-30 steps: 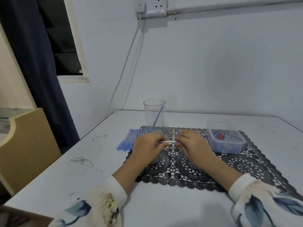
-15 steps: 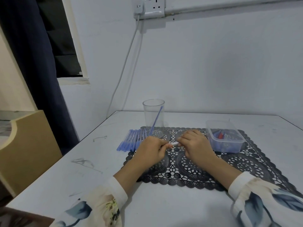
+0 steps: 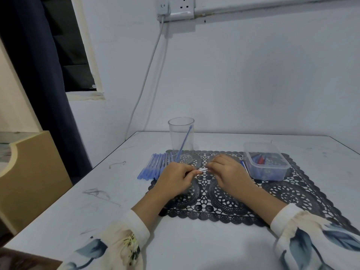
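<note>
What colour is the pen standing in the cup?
The pen is blue; head view shows it best.

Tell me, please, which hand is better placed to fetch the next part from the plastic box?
Right, probably: both hands pinch the clear tube, but the right hand lies beside the plastic box, the left hand by the blue pens.

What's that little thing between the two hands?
In the head view, a thin pale tube bridges the gap: the left hand pinches one end, the right hand the other, above the black lace mat.
</note>
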Demonstrator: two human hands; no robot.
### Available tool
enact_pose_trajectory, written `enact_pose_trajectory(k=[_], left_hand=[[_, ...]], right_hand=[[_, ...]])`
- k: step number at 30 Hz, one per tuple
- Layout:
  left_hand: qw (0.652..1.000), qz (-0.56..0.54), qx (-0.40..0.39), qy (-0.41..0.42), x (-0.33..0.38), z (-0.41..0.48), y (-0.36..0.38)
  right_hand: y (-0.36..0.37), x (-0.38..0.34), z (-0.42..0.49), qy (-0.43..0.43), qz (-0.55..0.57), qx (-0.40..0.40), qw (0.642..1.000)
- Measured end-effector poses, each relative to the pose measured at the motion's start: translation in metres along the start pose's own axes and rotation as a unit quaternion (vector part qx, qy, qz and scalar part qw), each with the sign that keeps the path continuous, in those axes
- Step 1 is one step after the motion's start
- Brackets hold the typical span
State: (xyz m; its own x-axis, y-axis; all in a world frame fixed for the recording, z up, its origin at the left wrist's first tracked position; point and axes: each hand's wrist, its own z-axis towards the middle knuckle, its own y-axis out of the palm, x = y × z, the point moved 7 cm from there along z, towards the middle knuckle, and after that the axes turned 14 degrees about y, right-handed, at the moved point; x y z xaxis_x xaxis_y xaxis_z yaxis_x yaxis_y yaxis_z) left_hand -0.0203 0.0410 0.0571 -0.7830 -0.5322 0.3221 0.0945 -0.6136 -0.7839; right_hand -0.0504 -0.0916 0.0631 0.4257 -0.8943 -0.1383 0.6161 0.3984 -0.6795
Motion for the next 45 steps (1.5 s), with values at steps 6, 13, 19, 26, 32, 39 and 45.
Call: enact_pose_trajectory(k=[6,13,19,26,32,39,45], left_hand=[[0.999,0.005,-0.010,0.033,0.005,0.001,0.001],[0.999,-0.007,-0.006,0.052,0.009,0.001,-0.001],[0.999,-0.002,0.006,0.046,0.000,0.002,-0.004],[1.000,-0.016,0.009,0.020,-0.009,0.003,-0.003],[0.998,-0.065,-0.007,-0.015,-0.015,0.002,-0.002],[0.995,-0.086,-0.034,-0.033,-0.017,0.001,0.001],[0.997,-0.069,-0.040,-0.023,-0.018,0.000,0.001]], right_hand=[[-0.001,0.000,-0.001,0.017,0.010,-0.010,1.000],[0.006,-0.001,0.001,0.027,-0.014,-0.048,0.998],[0.009,-0.002,0.000,0.019,-0.009,-0.059,0.998],[0.005,-0.004,0.000,0.005,0.041,-0.044,0.998],[0.001,-0.004,-0.003,-0.026,0.066,-0.011,0.997],[-0.002,-0.005,-0.003,-0.053,0.066,0.032,0.996],[0.000,-0.002,-0.002,-0.044,0.057,0.027,0.997]])
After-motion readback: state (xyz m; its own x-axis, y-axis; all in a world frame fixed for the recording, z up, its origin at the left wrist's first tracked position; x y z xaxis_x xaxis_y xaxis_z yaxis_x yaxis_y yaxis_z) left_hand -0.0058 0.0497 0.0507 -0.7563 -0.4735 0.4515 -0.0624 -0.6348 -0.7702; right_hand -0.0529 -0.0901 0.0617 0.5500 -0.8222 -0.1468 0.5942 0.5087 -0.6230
